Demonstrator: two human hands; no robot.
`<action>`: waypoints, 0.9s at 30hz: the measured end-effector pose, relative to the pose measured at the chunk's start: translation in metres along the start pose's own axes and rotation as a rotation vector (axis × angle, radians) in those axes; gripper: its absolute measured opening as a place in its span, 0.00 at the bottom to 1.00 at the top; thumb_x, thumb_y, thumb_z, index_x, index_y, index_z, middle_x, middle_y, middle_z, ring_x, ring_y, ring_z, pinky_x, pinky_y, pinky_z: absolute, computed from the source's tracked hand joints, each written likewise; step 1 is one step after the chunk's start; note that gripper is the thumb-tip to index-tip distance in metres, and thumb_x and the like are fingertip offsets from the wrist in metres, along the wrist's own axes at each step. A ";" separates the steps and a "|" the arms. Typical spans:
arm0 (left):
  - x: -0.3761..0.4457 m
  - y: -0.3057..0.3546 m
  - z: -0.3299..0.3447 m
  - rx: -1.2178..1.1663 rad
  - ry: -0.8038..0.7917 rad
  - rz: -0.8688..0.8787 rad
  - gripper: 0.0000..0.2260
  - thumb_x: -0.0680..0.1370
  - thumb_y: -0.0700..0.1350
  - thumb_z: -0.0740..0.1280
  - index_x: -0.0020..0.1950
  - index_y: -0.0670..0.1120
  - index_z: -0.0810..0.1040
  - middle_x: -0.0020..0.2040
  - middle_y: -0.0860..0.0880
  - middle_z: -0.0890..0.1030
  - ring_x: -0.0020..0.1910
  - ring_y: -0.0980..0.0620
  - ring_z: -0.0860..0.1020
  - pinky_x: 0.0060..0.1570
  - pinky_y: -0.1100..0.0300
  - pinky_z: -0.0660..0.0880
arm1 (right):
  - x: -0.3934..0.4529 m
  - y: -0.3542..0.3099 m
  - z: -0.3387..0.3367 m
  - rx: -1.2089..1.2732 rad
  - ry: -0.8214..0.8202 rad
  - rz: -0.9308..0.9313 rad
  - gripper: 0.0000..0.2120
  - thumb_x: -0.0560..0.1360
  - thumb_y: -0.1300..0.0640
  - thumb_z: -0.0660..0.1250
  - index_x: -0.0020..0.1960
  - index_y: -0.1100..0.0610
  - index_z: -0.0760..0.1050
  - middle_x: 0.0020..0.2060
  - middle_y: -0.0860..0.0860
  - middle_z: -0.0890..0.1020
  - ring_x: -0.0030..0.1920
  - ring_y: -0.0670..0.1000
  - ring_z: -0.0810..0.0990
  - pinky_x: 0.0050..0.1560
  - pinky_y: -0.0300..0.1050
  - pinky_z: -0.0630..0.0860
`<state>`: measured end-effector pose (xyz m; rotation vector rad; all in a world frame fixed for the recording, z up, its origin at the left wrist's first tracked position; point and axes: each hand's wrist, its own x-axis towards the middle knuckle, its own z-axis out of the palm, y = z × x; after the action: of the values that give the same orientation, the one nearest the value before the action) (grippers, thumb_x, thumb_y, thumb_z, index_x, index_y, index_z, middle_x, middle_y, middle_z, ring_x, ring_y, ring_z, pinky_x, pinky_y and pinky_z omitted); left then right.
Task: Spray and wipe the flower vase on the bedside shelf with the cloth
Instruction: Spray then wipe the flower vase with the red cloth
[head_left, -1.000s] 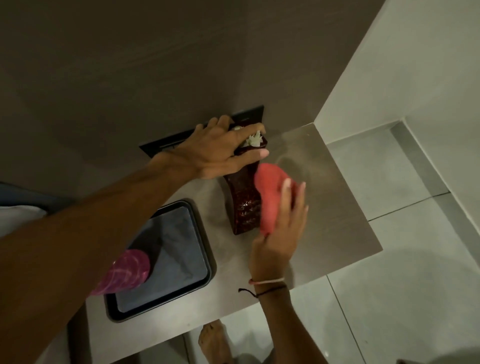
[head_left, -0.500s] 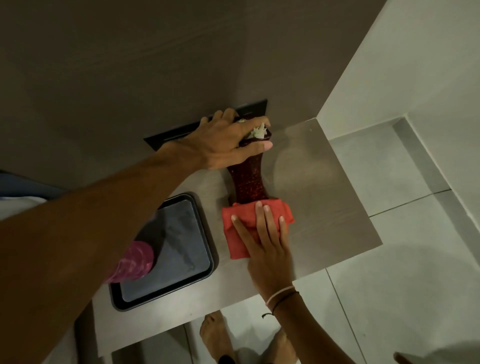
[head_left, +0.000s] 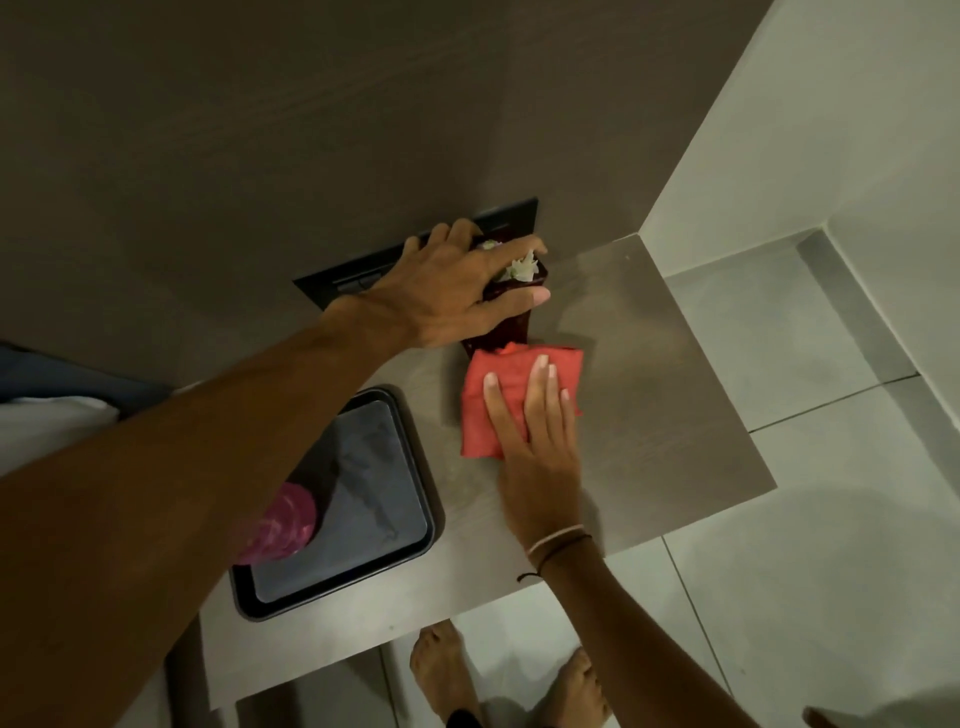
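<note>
A dark red textured flower vase (head_left: 508, 327) stands on the grey bedside shelf (head_left: 649, 395), close to the wall. My left hand (head_left: 457, 288) grips its top, where pale flowers (head_left: 522, 267) show between my fingers. A red cloth (head_left: 511, 400) covers the vase's lower part. My right hand (head_left: 535, 431) presses flat on that cloth, fingers spread and pointing at the wall. Most of the vase body is hidden by hand and cloth.
A dark rectangular tray (head_left: 363, 525) lies on the shelf's left part, with a pink bottle (head_left: 283, 525) standing on it, partly behind my left forearm. A black wall panel (head_left: 358, 278) sits behind the vase. Tiled floor (head_left: 779, 322) and my bare feet (head_left: 447, 670) show below.
My right hand brought the cloth from the vase's right side down over its front and lower part, then slid it slightly up. My left hand kept its grip on the top.
</note>
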<state>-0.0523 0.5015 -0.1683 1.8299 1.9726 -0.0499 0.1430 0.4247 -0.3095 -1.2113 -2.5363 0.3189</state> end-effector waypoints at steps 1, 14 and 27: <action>0.001 0.000 0.000 0.000 0.001 0.000 0.31 0.75 0.72 0.49 0.78 0.66 0.57 0.71 0.39 0.69 0.71 0.36 0.67 0.71 0.36 0.61 | -0.003 0.006 0.004 -0.029 -0.026 -0.011 0.41 0.76 0.51 0.72 0.81 0.49 0.52 0.79 0.64 0.62 0.80 0.65 0.58 0.75 0.67 0.66; -0.005 0.005 -0.002 0.015 -0.022 0.004 0.31 0.76 0.72 0.50 0.78 0.67 0.55 0.73 0.38 0.67 0.73 0.36 0.66 0.71 0.34 0.62 | -0.077 0.036 -0.021 -0.017 -0.231 -0.040 0.44 0.68 0.63 0.77 0.79 0.48 0.62 0.78 0.58 0.66 0.77 0.63 0.64 0.69 0.68 0.73; -0.012 0.013 0.006 -0.012 0.042 -0.017 0.29 0.78 0.71 0.54 0.79 0.67 0.56 0.73 0.39 0.67 0.74 0.36 0.65 0.72 0.33 0.60 | -0.063 -0.044 0.003 0.185 -0.180 0.396 0.31 0.75 0.63 0.58 0.78 0.60 0.63 0.78 0.62 0.66 0.79 0.62 0.63 0.77 0.63 0.64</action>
<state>-0.0374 0.4895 -0.1658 1.8212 2.0122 -0.0047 0.1474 0.3476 -0.3094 -1.6684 -2.3246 0.7662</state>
